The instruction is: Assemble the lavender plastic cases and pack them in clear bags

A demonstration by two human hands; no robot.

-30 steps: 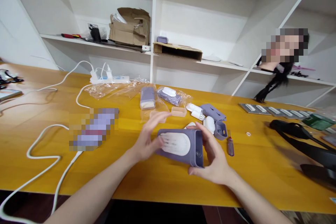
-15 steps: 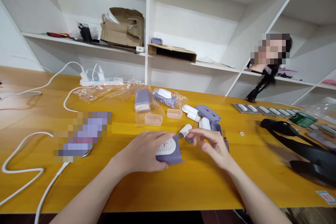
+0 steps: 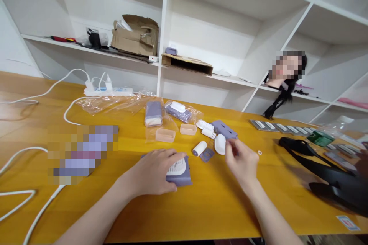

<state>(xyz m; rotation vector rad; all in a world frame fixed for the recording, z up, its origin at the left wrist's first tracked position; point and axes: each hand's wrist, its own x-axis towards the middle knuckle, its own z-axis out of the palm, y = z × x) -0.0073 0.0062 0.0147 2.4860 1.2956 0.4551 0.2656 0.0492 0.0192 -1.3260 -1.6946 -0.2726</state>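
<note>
Left hand [image 3: 156,170] clasps the purple case [image 3: 181,180]; right hand [image 3: 243,162] is apart, hold unclear; between them, roller [image 3: 199,148] and plate [image 3: 207,155] lie loose, unfitted.

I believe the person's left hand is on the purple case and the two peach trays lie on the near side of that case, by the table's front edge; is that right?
Not quite: the left hand is on the purple case, but the head view shows the two peach trays beyond it, toward the shelves.
</note>
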